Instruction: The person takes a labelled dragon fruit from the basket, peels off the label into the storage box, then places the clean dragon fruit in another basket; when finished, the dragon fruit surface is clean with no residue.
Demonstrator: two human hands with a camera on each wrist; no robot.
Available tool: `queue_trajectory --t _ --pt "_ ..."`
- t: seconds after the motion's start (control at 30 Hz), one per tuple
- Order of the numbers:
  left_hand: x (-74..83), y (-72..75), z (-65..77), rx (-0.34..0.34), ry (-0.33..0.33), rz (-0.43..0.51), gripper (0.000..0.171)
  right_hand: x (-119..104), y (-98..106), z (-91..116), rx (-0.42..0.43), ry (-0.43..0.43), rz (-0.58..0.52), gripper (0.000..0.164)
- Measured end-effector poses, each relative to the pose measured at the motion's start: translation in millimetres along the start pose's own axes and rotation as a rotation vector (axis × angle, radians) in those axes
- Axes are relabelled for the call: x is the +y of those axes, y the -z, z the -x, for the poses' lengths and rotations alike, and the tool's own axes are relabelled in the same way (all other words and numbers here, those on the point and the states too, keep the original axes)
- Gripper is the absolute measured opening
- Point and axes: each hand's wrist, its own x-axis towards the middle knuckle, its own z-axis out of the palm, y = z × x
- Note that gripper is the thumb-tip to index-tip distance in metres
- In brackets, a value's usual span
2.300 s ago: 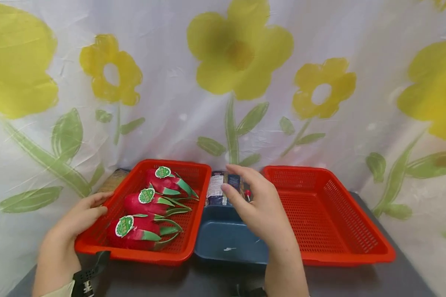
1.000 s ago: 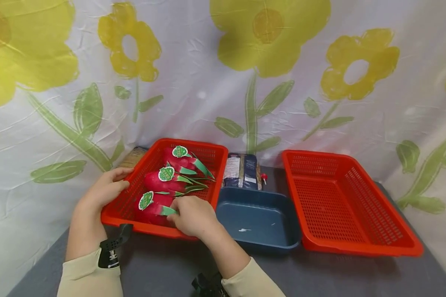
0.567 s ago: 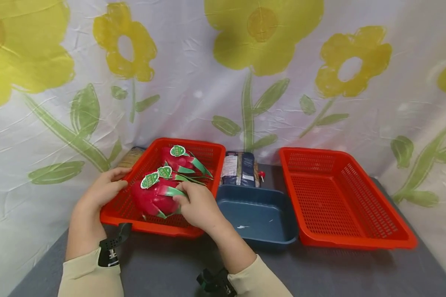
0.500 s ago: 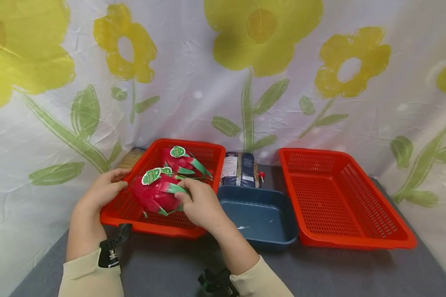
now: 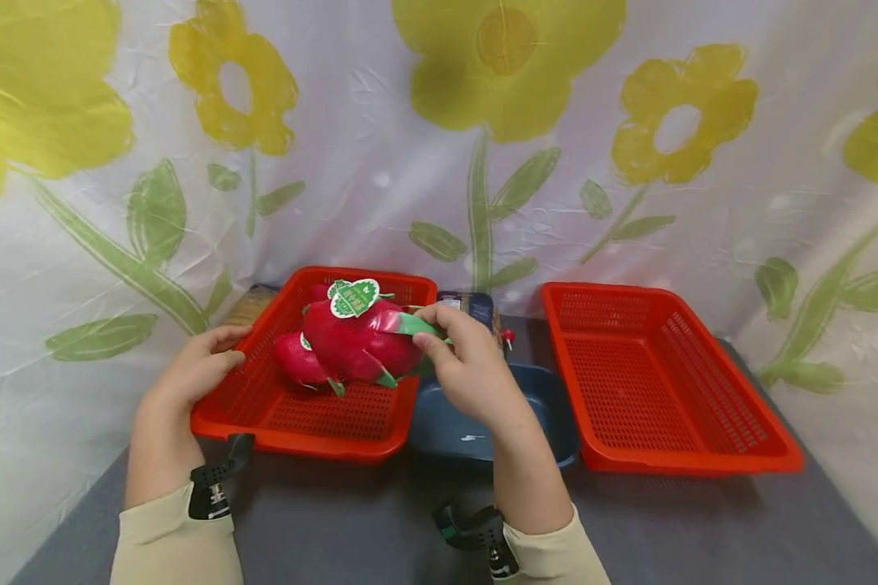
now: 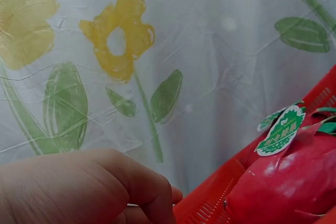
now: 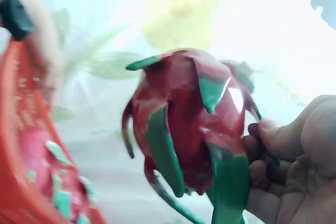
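The left hand point(image 5: 193, 370), fingers bent, grips the left rim of the left basket point(image 5: 315, 444) on the counter point(image 5: 336, 520). Other dragon fruits point(image 5: 296, 357) lie in it, partly hidden. Above them hangs the held dragon fruit point(image 5: 358, 349), one green leaf pinched between thumb and fingers of the right hand point(image 5: 475, 374). Under that hand sits the blue tray point(image 5: 446, 426), a packet point(image 5: 477, 305) behind it, and farthest right the right basket point(image 5: 640, 390)
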Motion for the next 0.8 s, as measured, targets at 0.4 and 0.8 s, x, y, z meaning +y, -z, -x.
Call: queue_trajectory --t 0.4,0.8 --pt "-1.5 6.6 0.6 -0.002 0.037 -0.042 0.049 10 79 27 0.063 -0.028 -0.03 0.018" --pt "-3.4 6.8 -0.4 -0.005 0.035 -0.029 0.049 56 113 40 -0.093 -0.276 -0.052 0.018"
